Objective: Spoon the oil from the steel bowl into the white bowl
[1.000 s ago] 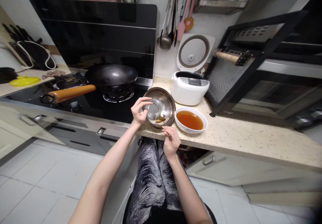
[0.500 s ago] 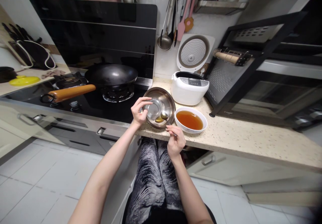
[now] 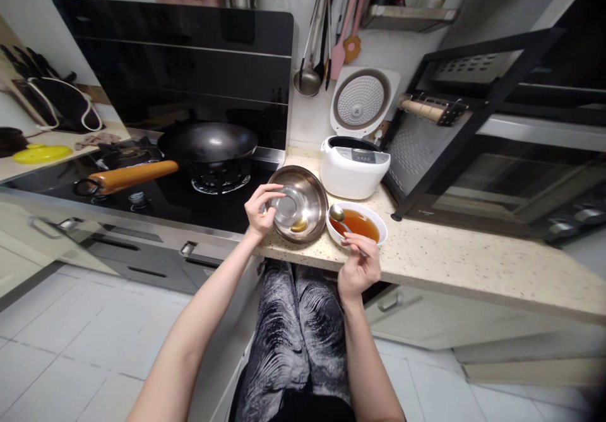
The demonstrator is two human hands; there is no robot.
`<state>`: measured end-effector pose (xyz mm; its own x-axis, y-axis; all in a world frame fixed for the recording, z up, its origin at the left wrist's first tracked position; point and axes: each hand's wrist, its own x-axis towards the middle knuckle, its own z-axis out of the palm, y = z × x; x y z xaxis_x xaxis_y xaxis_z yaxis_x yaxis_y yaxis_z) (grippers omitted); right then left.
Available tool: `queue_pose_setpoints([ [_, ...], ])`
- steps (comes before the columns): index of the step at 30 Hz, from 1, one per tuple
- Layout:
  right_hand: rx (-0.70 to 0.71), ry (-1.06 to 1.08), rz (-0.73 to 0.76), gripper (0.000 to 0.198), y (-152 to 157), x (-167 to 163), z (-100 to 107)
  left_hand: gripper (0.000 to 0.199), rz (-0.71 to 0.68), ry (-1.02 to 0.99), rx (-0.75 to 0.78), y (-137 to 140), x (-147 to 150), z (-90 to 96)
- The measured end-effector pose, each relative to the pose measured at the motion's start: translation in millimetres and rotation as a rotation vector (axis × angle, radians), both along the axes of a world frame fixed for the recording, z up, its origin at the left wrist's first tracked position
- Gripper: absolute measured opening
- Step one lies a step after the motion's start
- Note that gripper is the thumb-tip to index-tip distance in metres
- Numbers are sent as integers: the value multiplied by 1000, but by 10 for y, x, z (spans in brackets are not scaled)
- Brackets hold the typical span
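Observation:
My left hand (image 3: 261,210) is curved round a small clear bowl (image 3: 286,210), fingers on its far side and thumb on the near side. It is held above the wide stainless steel bowl (image 3: 313,202) on the counter. A yellowish patch, liquid or a reflection, shows low in the steel bowl. Pinched in my right hand (image 3: 360,267) is a metal spoon (image 3: 336,213), whose head is over the left rim of a white bowl (image 3: 382,235). Reddish-brown liquid (image 3: 360,223) fills much of that white bowl.
Behind the bowls stands a white rice cooker (image 3: 355,175) with its lid raised. A black wok (image 3: 208,144) sits on the stove to the left, its wooden handle (image 3: 137,175) pointing toward me. A black-framed rack (image 3: 411,182) with an oven borders the counter (image 3: 473,258) on the right.
My right hand has moved right with the spoon, from above the steel bowl to above the white bowl. My left hand stays around the clear bowl, almost still.

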<state>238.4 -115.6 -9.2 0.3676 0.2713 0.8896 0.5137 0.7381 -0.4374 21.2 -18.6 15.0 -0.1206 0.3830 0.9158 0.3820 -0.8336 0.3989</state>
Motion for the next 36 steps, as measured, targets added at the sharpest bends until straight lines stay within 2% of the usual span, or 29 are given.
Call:
queue_pose_setpoints([
  [10, -18, -86, -38, 13, 16, 149, -49, 33, 18, 7, 2, 14, -9, -8],
  [16, -36, -145, -47, 16, 30, 175, -103, 34, -18, -8, 31, 19, -16, -20],
  [25, 43, -402, -3, 39, 70, 257, -166, 35, -18, -15, 31, 14, -12, -9],
  [29, 45, -500, -8, 42, 58, 282, -150, 37, -23, -16, 31, 15, -12, -10],
  [36, 40, -456, -43, 35, 44, 291, -157, 34, 2, -9, 12, 8, -7, 5],
])
